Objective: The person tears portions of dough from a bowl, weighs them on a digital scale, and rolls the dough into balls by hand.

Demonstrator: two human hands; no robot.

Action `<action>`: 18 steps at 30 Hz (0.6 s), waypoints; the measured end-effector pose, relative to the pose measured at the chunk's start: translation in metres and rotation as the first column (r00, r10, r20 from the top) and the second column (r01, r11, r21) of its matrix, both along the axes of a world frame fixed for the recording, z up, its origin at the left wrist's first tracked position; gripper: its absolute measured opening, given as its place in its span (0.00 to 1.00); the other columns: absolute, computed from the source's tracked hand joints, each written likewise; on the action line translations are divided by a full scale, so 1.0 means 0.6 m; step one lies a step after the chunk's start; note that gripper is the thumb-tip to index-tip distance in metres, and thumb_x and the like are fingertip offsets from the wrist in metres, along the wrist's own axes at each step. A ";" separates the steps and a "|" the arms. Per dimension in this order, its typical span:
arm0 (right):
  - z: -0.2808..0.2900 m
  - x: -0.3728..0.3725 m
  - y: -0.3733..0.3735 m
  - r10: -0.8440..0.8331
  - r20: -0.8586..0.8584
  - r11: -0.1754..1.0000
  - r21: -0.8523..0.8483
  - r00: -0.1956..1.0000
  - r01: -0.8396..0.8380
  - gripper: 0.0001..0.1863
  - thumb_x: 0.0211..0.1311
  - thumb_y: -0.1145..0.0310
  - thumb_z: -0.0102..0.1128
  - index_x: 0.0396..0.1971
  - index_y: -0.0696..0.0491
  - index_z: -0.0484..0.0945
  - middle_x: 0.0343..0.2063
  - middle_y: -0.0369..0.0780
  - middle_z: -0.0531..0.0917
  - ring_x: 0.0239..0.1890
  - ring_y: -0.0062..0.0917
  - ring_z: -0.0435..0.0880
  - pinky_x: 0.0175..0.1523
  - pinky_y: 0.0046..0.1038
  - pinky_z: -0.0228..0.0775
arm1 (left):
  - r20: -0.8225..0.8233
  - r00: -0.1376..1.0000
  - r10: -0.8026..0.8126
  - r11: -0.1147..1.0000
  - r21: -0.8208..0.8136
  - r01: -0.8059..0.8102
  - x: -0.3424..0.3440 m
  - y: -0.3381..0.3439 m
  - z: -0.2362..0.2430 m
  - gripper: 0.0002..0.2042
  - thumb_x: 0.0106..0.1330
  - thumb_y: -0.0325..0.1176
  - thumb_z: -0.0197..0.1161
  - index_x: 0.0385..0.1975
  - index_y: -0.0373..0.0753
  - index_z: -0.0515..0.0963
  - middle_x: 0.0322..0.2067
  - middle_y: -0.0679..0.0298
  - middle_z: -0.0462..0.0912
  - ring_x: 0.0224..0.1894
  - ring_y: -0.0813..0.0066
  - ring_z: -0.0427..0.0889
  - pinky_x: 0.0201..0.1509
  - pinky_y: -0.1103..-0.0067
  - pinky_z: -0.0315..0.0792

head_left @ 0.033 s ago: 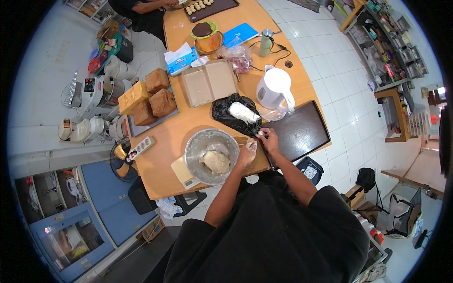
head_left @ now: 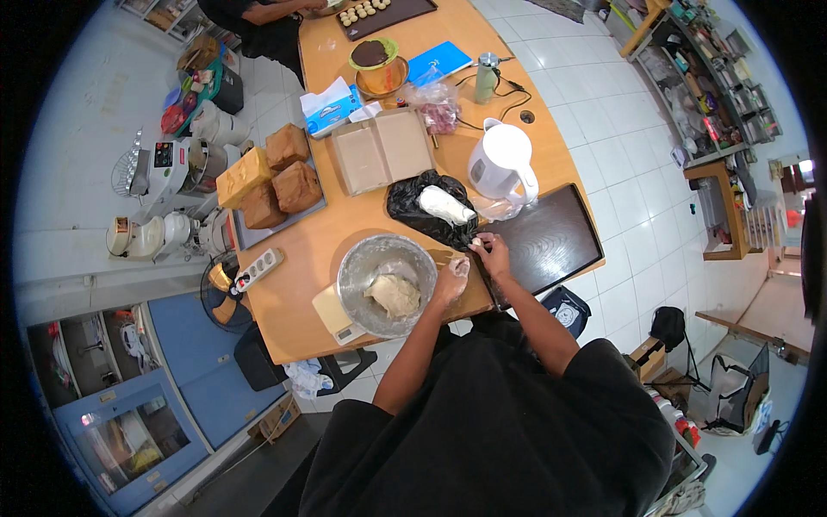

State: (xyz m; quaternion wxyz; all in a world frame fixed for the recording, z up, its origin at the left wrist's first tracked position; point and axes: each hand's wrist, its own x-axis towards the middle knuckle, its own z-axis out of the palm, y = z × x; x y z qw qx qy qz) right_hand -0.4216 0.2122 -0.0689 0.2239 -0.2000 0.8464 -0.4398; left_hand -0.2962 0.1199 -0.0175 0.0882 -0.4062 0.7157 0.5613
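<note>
My right hand (head_left: 493,256) pinches a small pale piece of dough (head_left: 476,244) at the left edge of the black tray (head_left: 551,246). Close beside it, my left hand (head_left: 451,280) is curled, with white flour or dough on its fingers; I cannot make out what it holds. To the left stands a metal mixing bowl (head_left: 347,274) with a large lump of dough (head_left: 394,295) inside. It sits over a pale kitchen scale (head_left: 334,317). Just beyond my hands lies a black plastic bag (head_left: 407,203) with a white, long bundle (head_left: 445,207) on it.
A white jug (head_left: 502,159) stands beyond the tray. Farther off are an open cardboard box (head_left: 383,153), a tissue box (head_left: 333,112) and a tray of loaves (head_left: 289,215). A power strip (head_left: 258,270) lies at the left edge. Another person (head_left: 258,26) works at the far end.
</note>
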 end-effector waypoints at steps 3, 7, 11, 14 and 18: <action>-0.014 -0.012 0.011 -0.007 0.041 0.997 -0.077 0.999 0.010 0.17 0.51 0.67 0.70 0.42 0.55 0.80 0.35 0.44 0.80 0.35 0.33 0.82 0.43 0.31 0.75 | -0.002 1.000 0.007 1.000 -0.005 -0.007 0.000 0.001 0.006 0.18 0.69 0.42 0.52 0.50 0.37 0.75 0.44 0.48 0.81 0.49 0.50 0.79 0.52 0.67 0.71; -0.025 -0.028 0.024 -0.034 -0.059 0.987 -0.158 0.998 0.025 0.16 0.55 0.69 0.66 0.43 0.57 0.79 0.35 0.44 0.82 0.35 0.28 0.82 0.39 0.28 0.74 | -0.058 0.998 0.014 0.998 -0.066 -0.018 0.004 0.004 0.002 0.17 0.68 0.41 0.54 0.49 0.37 0.76 0.41 0.49 0.82 0.43 0.55 0.82 0.46 0.70 0.72; -0.031 -0.034 0.032 -0.057 0.006 0.986 -0.156 0.998 0.058 0.15 0.56 0.68 0.65 0.42 0.57 0.80 0.34 0.44 0.82 0.35 0.30 0.82 0.41 0.29 0.74 | -0.048 0.999 -0.020 0.995 -0.102 0.015 0.005 0.005 -0.006 0.17 0.68 0.41 0.54 0.49 0.36 0.76 0.41 0.50 0.82 0.42 0.58 0.82 0.46 0.70 0.72; -0.019 -0.027 0.024 -0.101 -0.191 0.993 -0.079 0.976 0.087 0.15 0.57 0.67 0.66 0.42 0.57 0.79 0.35 0.44 0.82 0.36 0.31 0.82 0.41 0.29 0.75 | -0.067 0.998 -0.007 0.997 -0.080 0.002 0.007 0.005 -0.016 0.17 0.69 0.40 0.54 0.50 0.34 0.75 0.41 0.52 0.82 0.42 0.62 0.82 0.46 0.72 0.72; 0.020 0.002 0.010 -0.031 -0.151 1.000 -0.012 0.988 0.029 0.17 0.54 0.66 0.68 0.43 0.56 0.79 0.37 0.45 0.81 0.36 0.33 0.82 0.42 0.31 0.74 | -0.101 0.994 0.047 0.999 -0.008 -0.048 0.014 0.004 -0.025 0.18 0.69 0.39 0.54 0.50 0.32 0.74 0.41 0.53 0.82 0.42 0.65 0.82 0.46 0.74 0.73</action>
